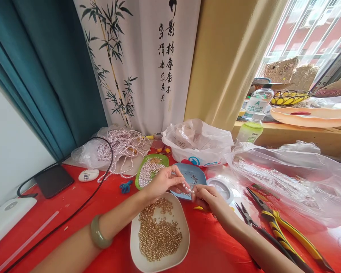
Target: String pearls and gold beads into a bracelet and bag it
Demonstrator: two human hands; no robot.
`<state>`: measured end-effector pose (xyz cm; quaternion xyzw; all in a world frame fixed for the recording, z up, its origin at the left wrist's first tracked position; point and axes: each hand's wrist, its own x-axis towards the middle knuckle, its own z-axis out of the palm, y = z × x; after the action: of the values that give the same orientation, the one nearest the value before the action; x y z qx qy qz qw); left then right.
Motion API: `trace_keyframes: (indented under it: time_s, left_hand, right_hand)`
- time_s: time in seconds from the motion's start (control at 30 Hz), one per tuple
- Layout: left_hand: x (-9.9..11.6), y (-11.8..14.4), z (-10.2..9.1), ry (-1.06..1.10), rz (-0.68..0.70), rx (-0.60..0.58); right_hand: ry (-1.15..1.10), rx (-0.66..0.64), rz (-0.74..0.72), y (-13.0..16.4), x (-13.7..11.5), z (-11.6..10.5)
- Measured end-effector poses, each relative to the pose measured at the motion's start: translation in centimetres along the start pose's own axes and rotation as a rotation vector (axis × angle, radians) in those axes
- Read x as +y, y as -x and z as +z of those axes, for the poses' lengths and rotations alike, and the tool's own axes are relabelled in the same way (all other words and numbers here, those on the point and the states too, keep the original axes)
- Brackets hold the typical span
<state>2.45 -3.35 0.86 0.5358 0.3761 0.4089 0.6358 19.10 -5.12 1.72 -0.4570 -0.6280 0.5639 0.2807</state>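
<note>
Pearly bead strand (pixel 186 187) between fingertips

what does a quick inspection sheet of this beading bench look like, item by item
surface: red table, crowded at the back.
job's things: short string of pearls held between both hands; white dish of gold beads below them; green dish of pearls; blue dish.
clutter: pile of pearl strands, plastic bags, yellow-handled pliers, clear round box, bottles.
grippers: left hand and right hand both pinch the string; green bangle on the left wrist.
cables: black cable runs across the table to a dark device.
surroundings: bamboo-painted hanging, teal curtain, barred window.
</note>
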Motion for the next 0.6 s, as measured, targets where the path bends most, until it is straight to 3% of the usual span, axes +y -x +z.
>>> trace_keyframes:
  time_s: [0.6]
  left_hand:
    - [0.50, 0.25, 0.34, -0.053, 0.056, 0.014]
  right_hand:
    - [0.008, -0.003, -0.002, 0.05, 0.12, -0.04]
